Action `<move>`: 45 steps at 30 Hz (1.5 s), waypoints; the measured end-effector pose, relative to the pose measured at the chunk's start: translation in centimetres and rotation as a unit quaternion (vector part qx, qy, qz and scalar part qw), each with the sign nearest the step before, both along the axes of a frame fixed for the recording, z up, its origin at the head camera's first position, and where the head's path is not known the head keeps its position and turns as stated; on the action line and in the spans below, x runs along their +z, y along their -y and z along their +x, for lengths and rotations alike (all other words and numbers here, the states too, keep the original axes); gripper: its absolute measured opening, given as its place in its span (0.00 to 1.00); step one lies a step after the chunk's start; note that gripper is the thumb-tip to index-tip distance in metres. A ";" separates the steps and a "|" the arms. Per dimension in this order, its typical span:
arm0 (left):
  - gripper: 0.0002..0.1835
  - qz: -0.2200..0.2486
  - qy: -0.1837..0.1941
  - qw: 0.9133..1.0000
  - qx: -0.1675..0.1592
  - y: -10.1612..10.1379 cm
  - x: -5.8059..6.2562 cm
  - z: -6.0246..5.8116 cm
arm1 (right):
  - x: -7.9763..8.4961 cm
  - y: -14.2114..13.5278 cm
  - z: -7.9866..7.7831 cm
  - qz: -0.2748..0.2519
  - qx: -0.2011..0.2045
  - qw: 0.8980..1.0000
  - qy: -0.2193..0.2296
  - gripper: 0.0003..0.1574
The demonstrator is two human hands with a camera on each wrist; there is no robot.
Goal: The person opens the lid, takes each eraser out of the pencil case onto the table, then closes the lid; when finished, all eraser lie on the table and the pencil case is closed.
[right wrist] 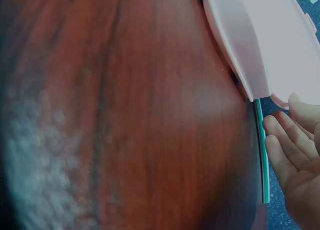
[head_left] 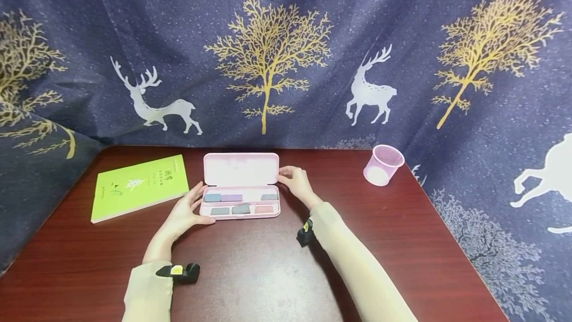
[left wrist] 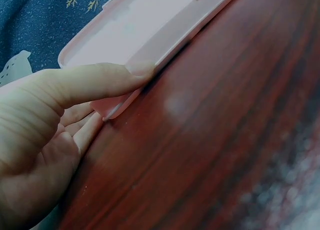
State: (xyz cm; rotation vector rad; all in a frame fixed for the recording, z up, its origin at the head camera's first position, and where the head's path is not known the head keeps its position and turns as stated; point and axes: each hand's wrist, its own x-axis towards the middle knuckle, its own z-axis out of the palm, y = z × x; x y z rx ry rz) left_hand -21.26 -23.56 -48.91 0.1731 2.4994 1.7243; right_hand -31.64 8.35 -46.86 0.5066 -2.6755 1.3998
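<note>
We gripped the pink case (head_left: 251, 196) with our left hand (head_left: 183, 215); our right hand (head_left: 299, 184) loosely touched its lid (head_left: 241, 169). Bracing the case flat between them seemed wise.

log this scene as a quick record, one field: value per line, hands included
left hand: grips the left end of the pink case
right hand: at the right edge of the case's lid
case: open, small blocks inside
left of case: green book
far right: pink mesh cup
</note>
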 end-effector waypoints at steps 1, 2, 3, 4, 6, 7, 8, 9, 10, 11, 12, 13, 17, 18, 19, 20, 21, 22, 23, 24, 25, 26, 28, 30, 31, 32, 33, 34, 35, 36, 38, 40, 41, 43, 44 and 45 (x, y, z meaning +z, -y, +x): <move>0.63 -0.002 0.001 1.000 0.000 0.0 0.0 0.0 | 0.0 0.0 0.0 0.003 -0.002 1.000 0.001 0.14; 0.63 -0.002 0.001 1.000 -0.001 0.0 0.0 0.1 | -0.1 0.1 0.0 0.007 -0.003 1.000 0.002 0.14; 0.62 -0.003 0.001 1.000 -0.001 0.1 0.1 0.1 | -0.1 0.1 -0.1 0.011 -0.005 1.000 0.002 0.14; 0.62 -0.003 0.001 1.000 -0.002 0.1 0.1 0.1 | -0.1 0.1 0.0 0.014 -0.005 1.000 0.001 0.14; 0.62 -0.001 -0.001 1.000 -0.002 0.1 0.0 0.1 | -0.2 0.1 -0.1 0.019 -0.005 1.000 -0.002 0.14; 0.62 -0.001 -0.002 1.000 -0.002 0.1 0.0 0.1 | -0.2 0.1 -0.1 0.021 -0.004 1.000 -0.002 0.14; 0.62 0.000 -0.003 1.000 -0.003 0.1 -0.1 0.1 | -0.1 0.1 -0.1 0.024 -0.004 1.000 -0.002 0.14; 0.62 -0.001 -0.005 1.000 -0.004 0.1 -0.1 0.1 | -0.1 0.2 -0.1 0.025 -0.003 1.000 -0.002 0.14; 0.62 -0.002 -0.005 1.000 -0.003 0.1 -0.2 0.0 | -0.1 0.2 -0.1 0.027 -0.003 1.000 -0.002 0.14; 0.62 -0.002 -0.006 1.000 -0.002 0.0 -0.2 0.0 | -0.1 0.2 -0.1 0.027 -0.002 1.000 -0.001 0.14; 0.62 -0.003 -0.005 1.000 -0.002 0.0 -0.3 0.0 | -0.1 0.2 -0.1 0.027 -0.002 1.000 -0.001 0.14; 0.62 -0.002 -0.004 1.000 -0.002 0.1 -0.3 0.0 | -0.1 0.2 -0.1 0.026 -0.002 1.000 0.002 0.13; 0.63 0.003 -0.001 1.000 -0.001 0.1 -0.3 0.0 | -0.2 0.3 -0.1 0.021 -0.001 1.000 0.004 0.13; 0.63 0.002 -0.001 1.000 -0.001 0.1 -0.3 0.0 | -0.2 0.3 -0.1 0.020 -0.001 1.000 0.006 0.13; 0.63 0.002 0.000 1.000 -0.001 0.2 -0.3 0.0 | -0.2 0.3 -0.1 0.020 0.000 1.000 0.006 0.13; 0.62 0.002 0.000 1.000 -0.001 0.2 -0.3 0.0 | -0.2 0.3 -0.1 0.019 0.002 1.000 0.005 0.12; 0.62 0.000 0.001 1.000 -0.001 0.2 -0.2 0.0 | -0.2 0.2 -0.1 0.019 0.002 1.000 0.005 0.12; 0.62 0.001 0.002 1.000 -0.001 0.2 -0.2 0.0 | -0.2 0.3 -0.1 0.020 0.003 1.000 0.004 0.13; 0.63 0.002 0.003 1.000 -0.001 0.2 -0.2 0.0 | -0.2 0.3 -0.2 0.022 0.003 1.000 0.005 0.13; 0.63 0.003 0.003 1.000 -0.002 0.2 -0.3 0.0 | -0.3 0.3 -0.2 0.023 0.003 1.000 0.005 0.13; 0.63 0.005 0.004 1.000 -0.002 0.2 -0.3 0.0 | -0.3 0.3 -0.2 0.023 0.003 1.000 0.006 0.13; 0.63 0.006 0.003 1.000 -0.003 0.2 -0.3 0.0 | -0.3 0.3 -0.3 0.025 0.002 1.000 0.005 0.13; 0.63 0.008 0.003 1.000 -0.003 0.3 -0.4 0.0 | -0.4 0.3 -0.4 0.028 -0.001 1.000 0.007 0.13; 0.63 0.007 0.002 1.000 -0.002 0.3 -0.4 0.0 | -0.4 0.3 -0.4 0.028 -0.001 1.000 0.006 0.13; 0.63 0.007 0.002 1.000 -0.002 0.3 -0.4 0.0 | -0.4 0.3 -0.4 0.028 -0.002 1.000 0.007 0.13; 0.63 0.006 0.002 1.000 -0.002 0.3 -0.4 0.0 | -0.5 0.2 -0.5 0.029 -0.003 1.000 0.006 0.13; 0.63 0.006 0.003 1.000 -0.001 0.3 -0.4 0.0 | -0.4 0.2 -0.5 0.031 -0.004 1.000 0.006 0.13; 0.63 0.006 0.003 1.000 -0.002 0.3 -0.4 0.0 | -0.4 0.2 -0.5 0.032 -0.005 0.999 0.005 0.13; 0.63 0.006 0.003 1.000 -0.002 0.3 -0.4 0.0 | -0.4 0.2 -0.5 0.030 -0.005 1.000 0.006 0.14; 0.63 0.006 0.003 1.000 -0.002 0.3 -0.4 0.0 | -0.4 0.2 -0.5 0.029 -0.006 1.000 0.008 0.14; 0.63 0.005 0.001 1.000 -0.002 0.3 -0.4 0.0 | -0.3 0.2 -0.4 0.027 -0.007 1.000 0.006 0.14; 0.63 0.002 0.000 1.000 -0.002 0.3 -0.4 -0.1 | -0.3 0.1 -0.3 0.022 -0.009 1.000 0.005 0.15; 0.63 0.002 0.000 1.000 -0.002 0.3 -0.4 -0.1 | -0.2 0.1 -0.3 0.021 -0.011 1.000 0.003 0.15; 0.62 0.002 0.000 1.000 -0.002 0.3 -0.5 -0.1 | -0.2 0.0 -0.2 0.017 -0.015 1.000 -0.005 0.14; 0.62 0.003 0.001 1.000 -0.002 0.3 -0.5 -0.1 | -0.1 0.0 -0.2 0.012 -0.018 1.000 -0.007 0.15; 0.63 0.003 0.002 1.000 -0.002 0.3 -0.5 -0.1 | -0.1 -0.1 -0.1 0.009 -0.022 1.000 -0.010 0.15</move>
